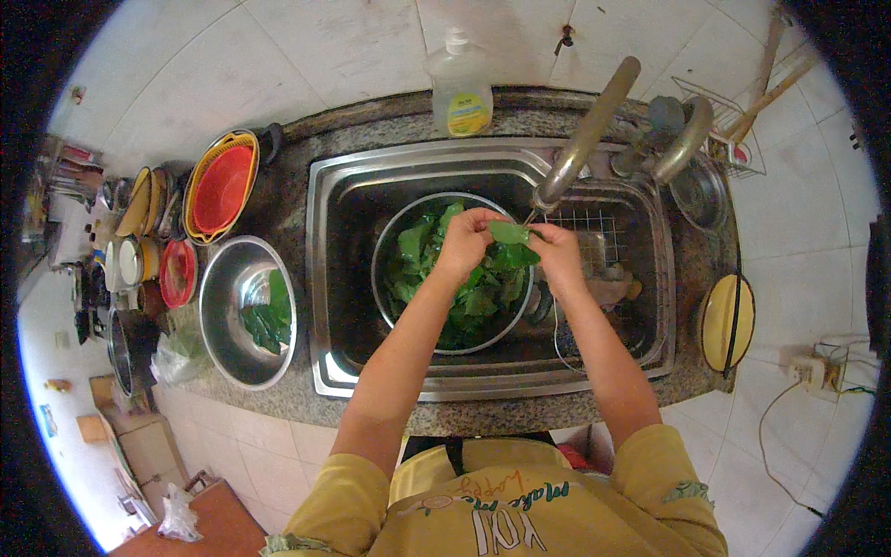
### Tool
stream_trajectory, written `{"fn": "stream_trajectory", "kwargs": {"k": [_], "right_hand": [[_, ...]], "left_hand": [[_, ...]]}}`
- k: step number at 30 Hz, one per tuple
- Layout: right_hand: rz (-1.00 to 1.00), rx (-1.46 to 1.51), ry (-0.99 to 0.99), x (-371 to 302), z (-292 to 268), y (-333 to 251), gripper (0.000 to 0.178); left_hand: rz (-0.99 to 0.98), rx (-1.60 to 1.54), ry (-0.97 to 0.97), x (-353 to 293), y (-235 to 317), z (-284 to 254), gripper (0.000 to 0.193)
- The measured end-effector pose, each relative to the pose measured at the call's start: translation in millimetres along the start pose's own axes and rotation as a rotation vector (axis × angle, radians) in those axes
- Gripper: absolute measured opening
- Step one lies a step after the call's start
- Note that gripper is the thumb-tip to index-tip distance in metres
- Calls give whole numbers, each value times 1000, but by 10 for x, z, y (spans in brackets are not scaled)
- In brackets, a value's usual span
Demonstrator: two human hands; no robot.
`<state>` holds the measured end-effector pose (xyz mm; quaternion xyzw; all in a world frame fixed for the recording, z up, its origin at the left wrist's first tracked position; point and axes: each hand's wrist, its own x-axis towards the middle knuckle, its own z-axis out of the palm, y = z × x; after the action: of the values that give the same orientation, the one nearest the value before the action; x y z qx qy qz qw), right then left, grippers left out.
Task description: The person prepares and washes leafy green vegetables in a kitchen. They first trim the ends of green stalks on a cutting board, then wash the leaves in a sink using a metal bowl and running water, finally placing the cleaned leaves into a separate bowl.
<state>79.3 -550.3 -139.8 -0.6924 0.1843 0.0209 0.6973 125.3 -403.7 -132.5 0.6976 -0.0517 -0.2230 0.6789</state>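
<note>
Between my two hands a green leaf (509, 233) is stretched out just under the faucet spout. My left hand (467, 243) pinches its left side, and my right hand (558, 255) grips its right side. Below them, a round metal basin (379, 295) full of leafy greens (436, 278) stands in the steel sink (357, 382). The faucet (594, 130) reaches down from the back wall to a point close above my fingers. On the counter to the left, a steel bowl (221, 316) holds a few more green leaves (269, 316).
A clear bottle with a yellow label (461, 88) stands behind the sink. Red and yellow baskets (223, 190) lie at the back left, near a red bowl (178, 274). A wire rack (594, 232) sits at the sink's right. A yellow oval lid or tray (727, 322) rests at the counter's right end.
</note>
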Motion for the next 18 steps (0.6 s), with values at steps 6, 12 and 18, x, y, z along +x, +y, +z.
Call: {"fn": "stream_trajectory", "kwargs": {"k": [6, 12, 18], "right_hand": [[122, 66, -77, 43, 4, 84, 23], [-18, -32, -92, -45, 160, -114, 29], [43, 61, 31, 113, 106, 122, 23]], "left_hand": [[17, -102, 15, 23, -142, -51, 13], [148, 260, 124, -32, -37, 14, 7], [191, 601, -6, -17, 86, -112, 9]]}}
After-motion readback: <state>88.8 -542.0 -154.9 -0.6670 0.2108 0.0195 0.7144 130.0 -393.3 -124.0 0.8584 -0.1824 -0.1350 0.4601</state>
